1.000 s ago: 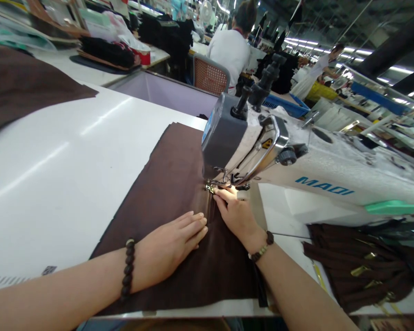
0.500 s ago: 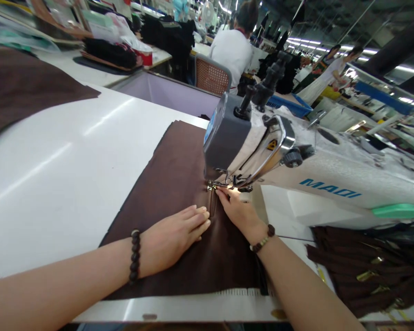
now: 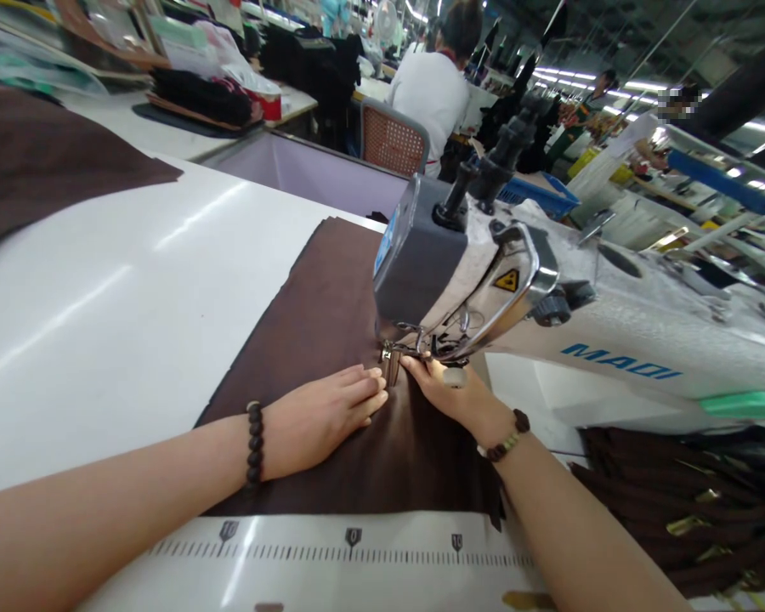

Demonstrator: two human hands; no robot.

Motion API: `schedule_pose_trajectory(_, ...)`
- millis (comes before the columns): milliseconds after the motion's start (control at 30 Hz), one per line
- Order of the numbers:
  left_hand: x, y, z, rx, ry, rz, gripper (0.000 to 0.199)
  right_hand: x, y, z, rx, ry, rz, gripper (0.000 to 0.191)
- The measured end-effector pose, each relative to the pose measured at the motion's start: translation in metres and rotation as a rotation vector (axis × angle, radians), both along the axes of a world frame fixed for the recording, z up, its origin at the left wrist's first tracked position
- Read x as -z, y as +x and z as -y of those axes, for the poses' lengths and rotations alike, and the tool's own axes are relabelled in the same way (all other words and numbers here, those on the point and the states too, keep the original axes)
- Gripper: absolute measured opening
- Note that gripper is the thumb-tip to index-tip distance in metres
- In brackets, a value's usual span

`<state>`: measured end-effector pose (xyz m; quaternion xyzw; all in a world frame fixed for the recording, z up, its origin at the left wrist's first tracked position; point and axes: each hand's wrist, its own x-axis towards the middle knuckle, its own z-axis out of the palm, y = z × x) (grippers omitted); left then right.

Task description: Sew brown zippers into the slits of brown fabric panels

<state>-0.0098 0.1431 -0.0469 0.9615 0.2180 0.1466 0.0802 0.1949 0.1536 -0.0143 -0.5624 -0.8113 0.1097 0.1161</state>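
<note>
A dark brown fabric panel (image 3: pixel 319 289) lies on the white table under the head of a sewing machine (image 3: pixel 421 255). A short zipper (image 3: pixel 390 367) runs on the panel just in front of the presser foot. My left hand (image 3: pixel 331 416) rests flat on the fabric, palm down, its fingertips at the zipper's left edge; it holds nothing and its fingers are stretched out. On the other side, my right hand (image 3: pixel 450 391) touches the cloth with extended fingers close to the needle area, partly behind the machine's lower parts.
Brown pieces with zippers (image 3: pixel 688 510) are piled at the right. Another brown cloth (image 3: pixel 57 170) lies at the far left. A ruler scale (image 3: pixel 354 552) runs along the table's front edge. Beyond the table are a chair (image 3: pixel 392 136) and a person in white (image 3: pixel 430 98).
The panel has moved away from me with both hands on it, uncovering the ruler scale. The view has shifted slightly, and people in the background at the right have moved.
</note>
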Motion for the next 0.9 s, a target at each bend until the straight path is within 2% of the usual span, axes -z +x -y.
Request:
schedule_pose_trajectory(133, -0.001, 0.001, 0.002, -0.006, 0.022, -0.006, 0.030, 0.001, -0.005, 0.017, -0.033, 0.066, 0.130, 0.023)
schedule_pose_trajectory(200, -0.002, 0.002, 0.003, -0.020, 0.020, -0.021, 0.029, 0.007, -0.007, 0.024, -0.013, 0.120, 0.172, 0.029)
schedule_pose_trajectory(300, -0.002, 0.003, 0.005, -0.044, 0.012, -0.041, 0.028, 0.016, -0.007, 0.029, -0.011, 0.100, 0.126, 0.037)
schedule_pose_trajectory(467, 0.001, 0.004, 0.007, -0.053, 0.016, -0.051, 0.027, 0.018, -0.004, 0.029, -0.001, 0.045, 0.088, 0.040)
schedule_pose_trajectory(567, 0.000, 0.004, 0.009, -0.056, 0.008, -0.051, 0.036, 0.016, -0.004, 0.028, 0.006, 0.034, 0.106, 0.040)
schedule_pose_trajectory(900, -0.009, 0.006, 0.007, -0.077, -0.037, -0.053, 0.043, 0.017, -0.005, 0.025, 0.004, 0.126, 0.086, 0.033)
